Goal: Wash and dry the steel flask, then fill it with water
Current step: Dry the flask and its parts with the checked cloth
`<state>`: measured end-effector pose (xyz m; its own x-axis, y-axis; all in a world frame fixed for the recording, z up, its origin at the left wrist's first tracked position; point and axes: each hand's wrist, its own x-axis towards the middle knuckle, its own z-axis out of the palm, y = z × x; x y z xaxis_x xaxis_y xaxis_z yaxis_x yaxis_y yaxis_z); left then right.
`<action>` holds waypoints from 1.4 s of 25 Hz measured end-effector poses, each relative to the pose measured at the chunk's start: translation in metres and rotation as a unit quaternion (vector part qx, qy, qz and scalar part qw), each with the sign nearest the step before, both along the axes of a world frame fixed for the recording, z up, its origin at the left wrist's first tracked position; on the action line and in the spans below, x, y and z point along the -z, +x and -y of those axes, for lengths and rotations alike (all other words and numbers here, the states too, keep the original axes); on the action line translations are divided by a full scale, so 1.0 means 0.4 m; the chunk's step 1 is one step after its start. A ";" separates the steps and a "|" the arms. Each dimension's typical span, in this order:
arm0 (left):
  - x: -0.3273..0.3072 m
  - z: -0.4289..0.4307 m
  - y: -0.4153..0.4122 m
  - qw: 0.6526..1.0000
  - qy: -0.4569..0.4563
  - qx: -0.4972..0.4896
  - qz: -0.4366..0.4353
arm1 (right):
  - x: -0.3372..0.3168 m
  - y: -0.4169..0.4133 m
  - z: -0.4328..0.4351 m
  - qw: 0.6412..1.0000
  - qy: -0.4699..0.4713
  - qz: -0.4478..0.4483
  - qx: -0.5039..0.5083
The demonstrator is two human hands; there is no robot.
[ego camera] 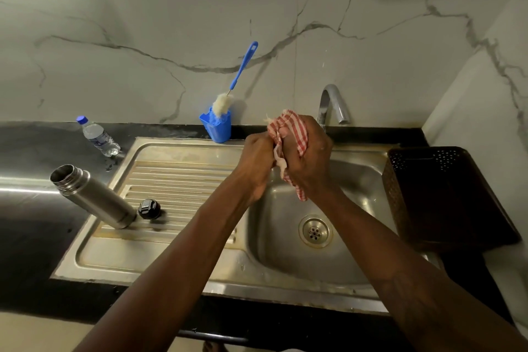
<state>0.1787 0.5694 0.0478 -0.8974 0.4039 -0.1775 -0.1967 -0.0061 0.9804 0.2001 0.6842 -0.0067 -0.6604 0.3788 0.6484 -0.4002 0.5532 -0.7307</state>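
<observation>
A: What have the hands got hold of?

B: Both fists are closed tight round one red-and-white checked cloth [288, 130]. The left hand [258, 157] and right hand [310, 160] are pressed together over the basin of the stainless steel sink [360, 180], just in front of the curved chrome tap [333, 103], with a tail of fabric hanging out below the right. It looks like wringing

A: And the flask?

B: The cylindrical steel flask [94, 197] is on the ribbed drainboard, well apart from the hands, off to their left and a little nearer the person. Nothing is touching it. Its black round cap [149, 208] sits just beside its base

A: How does it lie?

B: I judge it stands on its base with the mouth open. In the picture its long axis slants from the base at lower right up to the mouth at upper left, probably the wide lens leaning it

A: So which hand goes?

B: The left is nearer, so I'd expect it to let go of the cloth, reach across the drainboard and take the body from the side while the right keeps the cloth
</observation>
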 end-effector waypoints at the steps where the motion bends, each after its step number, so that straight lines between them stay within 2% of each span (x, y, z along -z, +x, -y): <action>1: -0.001 0.005 0.000 0.999 0.001 0.019 -0.036 | -0.003 -0.005 -0.013 0.999 0.035 -0.009 0.012; 3: -0.005 0.015 -0.007 0.991 -0.014 0.042 -0.124 | -0.017 -0.021 -0.022 0.988 0.126 0.010 0.094; 4: -0.005 0.015 -0.014 0.982 -0.032 0.048 -0.180 | -0.035 -0.029 -0.019 0.984 0.110 0.061 0.127; 5: -0.001 0.016 -0.026 0.969 -0.051 0.060 -0.235 | -0.065 -0.035 -0.013 0.982 -0.001 0.158 0.102; 6: 0.002 0.020 -0.038 0.955 -0.069 0.079 -0.279 | -0.095 -0.040 -0.010 0.952 -0.158 0.262 0.035; 7: 0.004 0.025 -0.054 0.940 -0.090 0.102 -0.314 | -0.118 -0.047 -0.019 0.894 -0.294 0.334 -0.052; 9: 0.011 0.035 -0.086 0.894 -0.166 0.147 -0.389 | -0.135 -0.051 -0.055 0.777 -0.476 0.373 -0.176; 10: 0.009 0.041 -0.094 0.869 -0.203 0.167 -0.418 | -0.129 -0.056 -0.064 0.750 -0.512 0.370 -0.196; 11: 0.006 0.045 -0.098 0.857 -0.214 0.183 -0.432 | -0.122 -0.058 -0.070 0.742 -0.529 0.356 -0.208; 12: 0.004 0.048 -0.096 0.862 -0.198 0.196 -0.424 | -0.117 -0.060 -0.065 0.742 -0.538 0.341 -0.209; 13: 0.005 0.051 -0.092 0.887 -0.159 0.199 -0.385 | -0.106 -0.065 -0.054 0.757 -0.536 0.318 -0.194; 14: 0.005 0.049 -0.083 0.928 -0.101 0.178 -0.313 | -0.099 -0.060 -0.040 0.795 -0.501 0.301 -0.161; 15: 0.002 0.041 -0.076 0.964 -0.049 0.129 -0.228 | -0.088 -0.053 -0.026 0.851 -0.421 0.293 -0.116; 16: -0.005 0.030 -0.069 0.986 -0.018 0.072 -0.151 | -0.076 -0.047 -0.015 0.910 -0.304 0.276 -0.063; 17: -0.012 0.016 -0.065 0.995 -0.016 0.027 -0.097 | -0.066 -0.040 -0.006 0.957 -0.187 0.223 -0.017; 19: -0.019 -0.013 -0.045 0.998 -0.021 0.011 -0.060 | -0.041 -0.033 -0.004 0.993 -0.070 0.093 0.021; 21: -0.017 -0.028 -0.015 0.996 -0.003 0.015 -0.084 | -0.041 -0.038 -0.005 0.996 -0.080 0.020 0.026; 22: -0.009 -0.032 -0.004 0.995 0.004 0.010 -0.099 | -0.062 -0.039 -0.006 0.994 -0.100 0.029 0.030; 24: 0.014 -0.028 0.000 0.989 -0.001 0.004 -0.145 | -0.105 -0.036 -0.001 0.980 -0.128 0.143 0.059; 25: 0.019 -0.027 -0.005 0.983 -0.023 0.003 -0.183 | -0.114 -0.036 0.000 0.961 -0.171 0.208 0.068; 26: 0.023 -0.028 -0.012 0.974 -0.055 0.002 -0.219 | -0.114 -0.038 -0.001 0.934 -0.240 0.259 0.059; 28: 0.023 -0.031 -0.019 0.957 -0.111 0.001 -0.266 | -0.104 -0.038 0.004 0.875 -0.386 0.291 0.012; 31: 0.028 -0.029 -0.018 0.963 -0.112 0.004 -0.244 | -0.080 -0.041 0.014 0.830 -0.494 0.257 -0.046; 35: 0.018 -0.004 -0.043 0.990 0.003 -0.013 -0.143 | -0.068 -0.052 0.006 0.845 -0.450 0.283 -0.053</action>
